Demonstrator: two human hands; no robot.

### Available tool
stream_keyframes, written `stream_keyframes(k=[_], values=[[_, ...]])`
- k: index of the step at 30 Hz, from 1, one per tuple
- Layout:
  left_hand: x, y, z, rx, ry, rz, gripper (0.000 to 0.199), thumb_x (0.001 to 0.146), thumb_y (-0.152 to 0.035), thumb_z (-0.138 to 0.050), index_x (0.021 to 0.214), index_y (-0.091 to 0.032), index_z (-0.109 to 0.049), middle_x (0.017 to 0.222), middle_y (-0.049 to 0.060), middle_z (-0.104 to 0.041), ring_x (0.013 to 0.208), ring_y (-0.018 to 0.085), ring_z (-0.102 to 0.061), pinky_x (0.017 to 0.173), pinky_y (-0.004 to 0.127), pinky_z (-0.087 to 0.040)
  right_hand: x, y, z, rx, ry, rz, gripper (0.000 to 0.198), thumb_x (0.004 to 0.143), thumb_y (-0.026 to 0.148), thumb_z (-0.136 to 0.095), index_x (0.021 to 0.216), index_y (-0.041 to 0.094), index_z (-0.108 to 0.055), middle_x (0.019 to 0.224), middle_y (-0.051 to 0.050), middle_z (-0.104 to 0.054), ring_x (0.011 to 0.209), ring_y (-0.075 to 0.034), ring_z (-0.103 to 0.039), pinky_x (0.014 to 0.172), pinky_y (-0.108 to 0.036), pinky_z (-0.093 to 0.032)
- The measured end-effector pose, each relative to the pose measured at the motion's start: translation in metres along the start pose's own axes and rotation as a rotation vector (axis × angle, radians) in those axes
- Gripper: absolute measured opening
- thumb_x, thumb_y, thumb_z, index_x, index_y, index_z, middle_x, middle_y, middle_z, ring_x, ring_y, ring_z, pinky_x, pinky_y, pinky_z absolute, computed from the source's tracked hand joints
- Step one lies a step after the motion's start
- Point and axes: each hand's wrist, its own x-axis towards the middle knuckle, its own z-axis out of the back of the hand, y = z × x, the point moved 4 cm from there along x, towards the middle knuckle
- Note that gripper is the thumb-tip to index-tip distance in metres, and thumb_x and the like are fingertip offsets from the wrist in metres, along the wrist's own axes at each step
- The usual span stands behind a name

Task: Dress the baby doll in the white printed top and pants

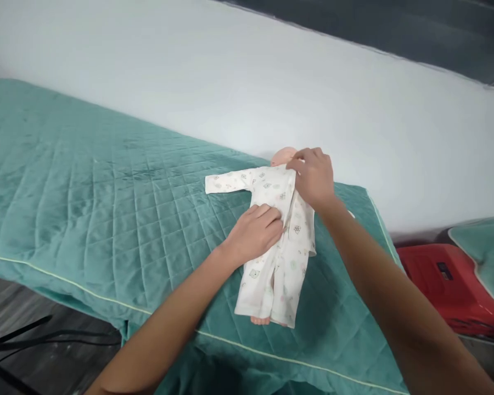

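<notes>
At the near end of the doll (288, 263), bare toes (260, 320) show below the trousers (251, 291); its long axis runs away from you across the quilted bedspread (148, 219). Your left hand (258, 231), nearer its feet, lies curled on its waist; I cannot tell whether it grips the printed baby jacket (269, 184). Farther along, apart from it, your right hand (310, 174) pinches the jacket's edge beside the doll's neck, partly covering the head (282, 156). The sleeve on that side is hidden.

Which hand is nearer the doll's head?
The right hand, at the top of the shirt beside the head; the left hand is lower, over the shirt's front.
</notes>
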Motion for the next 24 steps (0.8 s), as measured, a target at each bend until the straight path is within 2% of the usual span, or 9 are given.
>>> stream_keyframes(k=[4, 7, 9, 11, 13, 15, 18, 20, 24], values=[[-0.004, -0.002, -0.005, -0.085, 0.176, -0.02, 0.027, 0.1, -0.026, -0.043, 0.079, -0.017, -0.056, 0.093, 0.006, -0.062, 0.084, 0.018, -0.05, 0.074, 0.035, -0.039, -0.03, -0.01, -0.004, 0.163, -0.08, -0.173, 0.028, 0.084, 0.009, -0.05, 0.088, 0.026, -0.073, 0.111, -0.006, -0.068, 0.107, -0.027, -0.05, 0.088, -0.042, -0.037], [-0.007, -0.004, -0.007, -0.173, 0.229, -0.013, 0.031, 0.101, -0.035, -0.044, 0.08, -0.017, -0.06, 0.086, 0.005, -0.061, 0.083, 0.019, -0.051, 0.075, 0.035, -0.039, -0.042, -0.016, -0.006, 0.379, -0.201, -0.364, 0.027, 0.082, 0.01, -0.047, 0.086, 0.023, -0.071, 0.106, -0.007, -0.067, 0.101, -0.024, -0.056, 0.089, -0.04, -0.042], [-0.007, -0.004, -0.005, -0.292, 0.198, 0.025, 0.032, 0.101, -0.037, -0.045, 0.081, -0.018, -0.061, 0.083, 0.005, -0.061, 0.081, 0.018, -0.052, 0.074, 0.034, -0.04, -0.046, -0.02, -0.012, 0.53, -0.23, -0.555, 0.025, 0.082, 0.014, -0.047, 0.091, 0.021, -0.069, 0.097, -0.006, -0.067, 0.086, -0.02, -0.059, 0.082, -0.037, -0.045], [-0.005, 0.002, -0.002, -0.455, 0.105, 0.131, 0.029, 0.101, -0.032, -0.044, 0.084, -0.017, -0.061, 0.082, 0.004, -0.062, 0.078, 0.015, -0.055, 0.073, 0.031, -0.043, -0.051, -0.02, -0.02, 0.631, -0.203, -0.725, 0.021, 0.082, 0.019, -0.05, 0.095, 0.02, -0.067, 0.086, -0.003, -0.065, 0.072, -0.017, -0.056, 0.075, -0.034, -0.045], [0.001, 0.014, -0.001, -0.572, -0.019, 0.287, 0.025, 0.101, -0.028, -0.045, 0.086, -0.018, -0.061, 0.081, 0.003, -0.063, 0.075, 0.013, -0.056, 0.072, 0.028, -0.044, -0.054, -0.016, -0.028, 0.695, -0.165, -0.789, 0.016, 0.083, 0.026, -0.055, 0.093, 0.02, -0.065, 0.082, -0.002, -0.063, 0.069, -0.015, -0.054, 0.073, -0.032, -0.044], [0.014, 0.032, -0.007, -0.569, -0.112, 0.442, 0.021, 0.1, -0.028, -0.048, 0.088, -0.018, -0.063, 0.081, 0.002, -0.063, 0.075, 0.013, -0.057, 0.073, 0.027, -0.045, -0.057, -0.012, -0.034, 0.777, -0.149, -0.801, 0.015, 0.083, 0.033, -0.059, 0.092, 0.02, -0.062, 0.084, -0.001, -0.061, 0.071, -0.015, -0.054, 0.072, -0.031, -0.044], [0.049, 0.064, -0.029, -0.455, -0.125, 0.594, 0.017, 0.095, -0.024, -0.052, 0.102, -0.018, -0.067, 0.091, 0.004, -0.066, 0.084, 0.016, -0.06, 0.081, 0.029, -0.046, -0.06, -0.013, -0.039, 0.896, -0.148, -0.855, 0.024, 0.081, 0.04, -0.064, 0.094, 0.021, -0.056, 0.087, -0.001, -0.06, 0.071, -0.014, -0.056, 0.07, -0.03, -0.044], [0.078, 0.082, -0.051, -0.428, -0.026, 0.643, 0.024, 0.093, -0.023, -0.053, 0.112, -0.017, -0.067, 0.096, 0.006, -0.068, 0.091, 0.019, -0.062, 0.086, 0.031, -0.046, -0.06, -0.015, -0.04, 0.927, -0.134, -0.881, 0.029, 0.08, 0.043, -0.067, 0.094, 0.022, -0.054, 0.09, 0.0, -0.06, 0.073, -0.014, -0.056, 0.071, -0.03, -0.044], [0.112, 0.099, -0.087, -0.341, 0.312, 0.759, 0.026, 0.09, -0.03, -0.054, 0.106, -0.016, -0.069, 0.103, 0.012, -0.071, 0.092, 0.026, -0.065, 0.08, 0.035, -0.047, -0.061, -0.02, -0.045, 0.982, -0.072, -0.895, 0.032, 0.08, 0.049, -0.066, 0.092, 0.021, -0.055, 0.09, -0.001, -0.06, 0.077, -0.015, -0.057, 0.074, -0.03, -0.045]])
